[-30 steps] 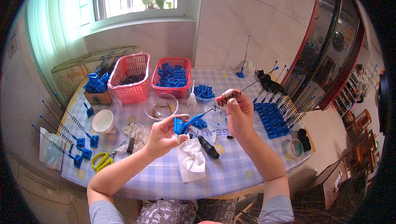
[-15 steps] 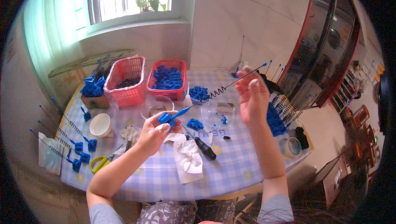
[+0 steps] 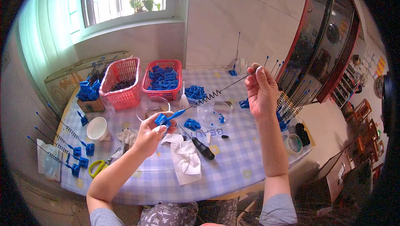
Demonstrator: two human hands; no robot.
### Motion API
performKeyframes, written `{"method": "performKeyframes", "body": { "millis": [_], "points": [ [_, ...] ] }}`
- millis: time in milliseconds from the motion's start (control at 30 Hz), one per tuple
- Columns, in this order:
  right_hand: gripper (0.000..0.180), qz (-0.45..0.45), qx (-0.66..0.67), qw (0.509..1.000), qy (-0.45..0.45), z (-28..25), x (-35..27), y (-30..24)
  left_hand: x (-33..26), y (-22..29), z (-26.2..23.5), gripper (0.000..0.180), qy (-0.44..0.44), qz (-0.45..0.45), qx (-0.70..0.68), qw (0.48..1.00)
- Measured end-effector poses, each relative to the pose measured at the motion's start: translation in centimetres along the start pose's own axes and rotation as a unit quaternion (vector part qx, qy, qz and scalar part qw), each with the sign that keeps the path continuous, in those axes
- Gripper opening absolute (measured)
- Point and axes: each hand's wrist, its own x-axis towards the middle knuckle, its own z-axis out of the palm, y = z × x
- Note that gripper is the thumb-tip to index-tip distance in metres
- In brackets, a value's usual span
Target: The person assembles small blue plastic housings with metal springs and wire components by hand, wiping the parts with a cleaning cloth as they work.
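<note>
My left hand [image 3: 151,136] closes round a blue plastic clip [image 3: 163,120] with a tapered blue sleeve. From the sleeve a thin black wire antenna [image 3: 208,97], coiled in its middle, slants up to the right. At its far end my right hand [image 3: 262,92] pinches the wire between thumb and fingertips, hiding the tip. Below the wire lie a loose blue clip [image 3: 192,124] and a clear dish [image 3: 215,119] holding small blue caps. Near my left hand, a crumpled white tissue [image 3: 186,161] lies beside a black-wrapped tool [image 3: 203,148].
Pink baskets stand at the back, one [image 3: 121,82] with black wires, another [image 3: 163,78] with blue clips. Clipped antennas [image 3: 75,169] stick out along the left edge. Also here: yellow-green scissors [image 3: 98,168], a white cup [image 3: 97,128], a glue bottle [image 3: 183,99], a tape roll [image 3: 294,144].
My right hand has come onto the antenna's far end, covering the blue tip that showed before, and its fingers have closed there. My left hand keeps its hold. The whole view has shifted slightly.
</note>
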Motion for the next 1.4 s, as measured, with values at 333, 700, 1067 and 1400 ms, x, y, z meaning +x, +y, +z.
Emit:
{"method": "performKeyframes", "body": {
  "millis": [333, 700, 1067, 1400],
  "points": [
    [0.012, 0.014, 0.003, 1.000, -0.015, -0.9, 0.2, 0.5, -0.1, -0.1, -0.5, 0.058, -0.014, -0.021, -0.012, 1.000],
    [0.010, -0.057, -0.055, 0.997, 0.020, 0.6, 0.4, -2.9, -0.7, -1.0, 0.9, 0.052, -0.132, -0.046, 0.000, 0.990],
    [0.011, -0.200, -0.563, 0.802, 0.003, -2.5, 4.6, -6.4, -0.4, -1.3, 0.9, 0.034, -0.107, -0.069, 0.065, 0.990],
    [0.015, -0.216, -0.722, 0.657, 0.018, -6.4, 6.9, -3.3, -0.4, -1.4, 0.5, 0.025, -0.072, -0.088, 0.062, 0.992]
  ]
}}
